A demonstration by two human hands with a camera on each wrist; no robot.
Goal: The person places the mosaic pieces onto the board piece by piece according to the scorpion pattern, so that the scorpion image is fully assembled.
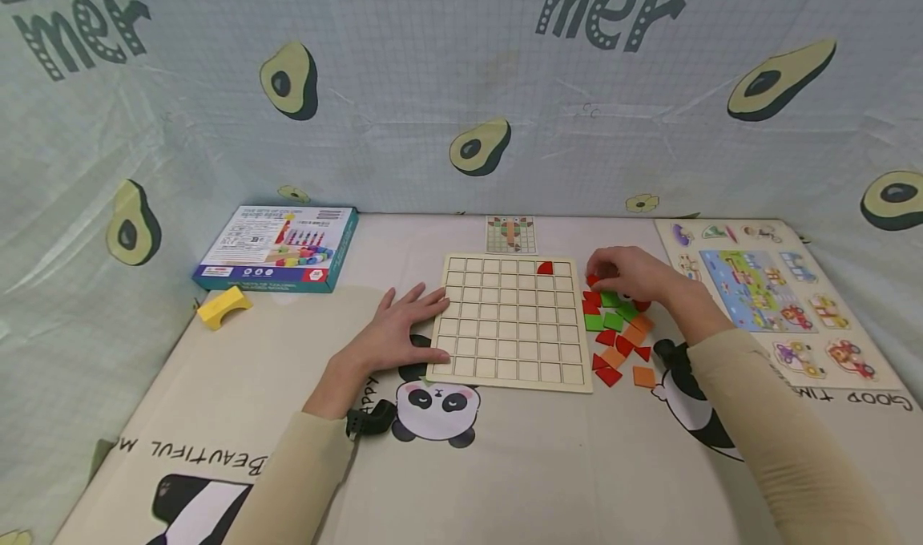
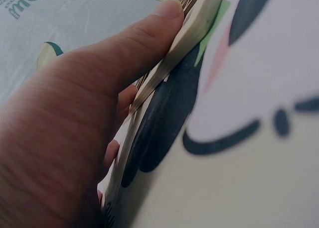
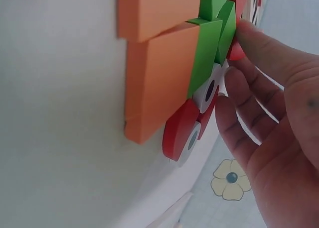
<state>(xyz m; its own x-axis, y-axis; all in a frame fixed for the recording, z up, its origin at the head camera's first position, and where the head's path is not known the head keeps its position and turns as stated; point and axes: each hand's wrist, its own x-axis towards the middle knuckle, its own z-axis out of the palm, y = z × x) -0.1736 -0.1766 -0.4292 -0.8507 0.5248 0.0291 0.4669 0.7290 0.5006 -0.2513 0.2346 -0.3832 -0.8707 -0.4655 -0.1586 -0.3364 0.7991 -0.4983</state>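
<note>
A wooden grid board (image 1: 510, 320) lies in the middle of the table. One red quarter-round piece (image 1: 546, 268) sits in its top row, right of centre. My left hand (image 1: 392, 329) rests at the board's left edge, fingers spread, thumb at the lower corner; in the left wrist view the thumb (image 2: 149, 36) touches the board's rim. Right of the board, my right hand (image 1: 630, 276) pinches a red piece (image 3: 236, 51) between thumb and fingers, at the far end of the loose pieces. Green (image 3: 205, 54) and orange pieces (image 3: 164, 78) lie beside those fingers.
Several red, green and orange pieces (image 1: 614, 357) lie along the board's right side. A small pattern card (image 1: 511, 235) stands beyond the board. At left are a boxed set (image 1: 277, 248) and a yellow arch block (image 1: 224, 308); at right lies a picture puzzle board (image 1: 771, 288).
</note>
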